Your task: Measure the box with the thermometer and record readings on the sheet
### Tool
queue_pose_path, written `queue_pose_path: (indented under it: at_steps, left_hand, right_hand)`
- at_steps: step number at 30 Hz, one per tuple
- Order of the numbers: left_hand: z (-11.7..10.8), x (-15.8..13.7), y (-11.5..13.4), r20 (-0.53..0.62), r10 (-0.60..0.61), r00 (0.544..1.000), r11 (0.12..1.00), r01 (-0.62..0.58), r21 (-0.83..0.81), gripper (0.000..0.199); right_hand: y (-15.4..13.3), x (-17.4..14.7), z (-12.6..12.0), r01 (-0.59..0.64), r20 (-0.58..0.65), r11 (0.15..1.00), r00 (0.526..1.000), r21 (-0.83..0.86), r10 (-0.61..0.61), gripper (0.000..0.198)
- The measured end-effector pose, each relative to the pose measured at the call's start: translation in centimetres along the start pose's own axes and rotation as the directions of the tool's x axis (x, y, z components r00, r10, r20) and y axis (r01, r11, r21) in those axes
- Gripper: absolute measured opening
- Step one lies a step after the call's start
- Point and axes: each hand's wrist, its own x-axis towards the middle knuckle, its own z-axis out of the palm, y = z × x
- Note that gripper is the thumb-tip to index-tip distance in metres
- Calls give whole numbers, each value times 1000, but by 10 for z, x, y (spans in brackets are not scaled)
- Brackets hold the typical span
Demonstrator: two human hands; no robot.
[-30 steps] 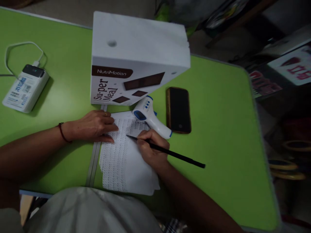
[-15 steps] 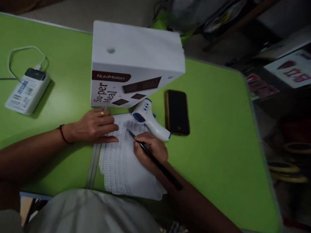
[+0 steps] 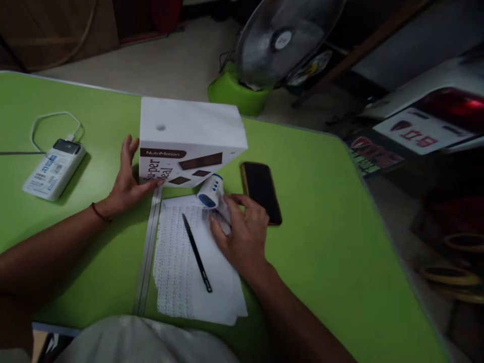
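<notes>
My left hand (image 3: 128, 182) is at the left side of a white box (image 3: 191, 123) printed "NutriMotion Su-per Meal". Its fingers are spread upward along that side, and the thumb reaches the lower front corner. My right hand (image 3: 244, 233) has thumb and fingers around the handle of a white and blue infrared thermometer (image 3: 212, 190), whose handle is partly hidden. Beneath both lie several sheets of handwritten paper (image 3: 174, 272). A black pen (image 3: 196, 253) rests across the sheets, out of either hand.
To the right of the box lies a dark phone (image 3: 262, 189) in a brown case. A white power bank (image 3: 55, 169) with a cable is at the left of the green table (image 3: 321, 242). Beyond the table edge stand a fan (image 3: 283, 43) and a green stool-like object (image 3: 238, 93).
The right hand has let go of the pen, now on the paper, and grasped the thermometer. My left hand has moved from the paper to the box's left side. The view has tilted up.
</notes>
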Motion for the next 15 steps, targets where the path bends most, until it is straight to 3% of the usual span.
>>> queue_pose_path:
  at_steps: [3,6,8,11,13,15]
  left_hand:
    - [1,-1,4,85,-76,993,992,84,-93,91]
    - [-1,-2,8,85,-128,988,985,137,-109,89]
    - [-2,-3,10,57,-173,983,978,178,-105,90]
    - [-3,-5,17,-9,-175,985,980,173,-102,95]
    - [-2,-8,24,-33,-159,987,981,154,-116,95]
    - [0,-11,34,3,-175,985,970,173,-172,87]
  right_hand:
    - [11,-4,6,-69,149,993,985,-99,84,50]
    - [18,-6,11,-79,183,995,979,-67,90,43]
    - [18,-5,11,-113,143,994,983,-7,113,42]
    - [11,-5,4,-182,-38,971,981,154,189,53]
    - [1,-10,-5,-228,-124,923,953,311,277,63]
    - [-13,-16,-14,-253,-103,836,934,487,343,63]
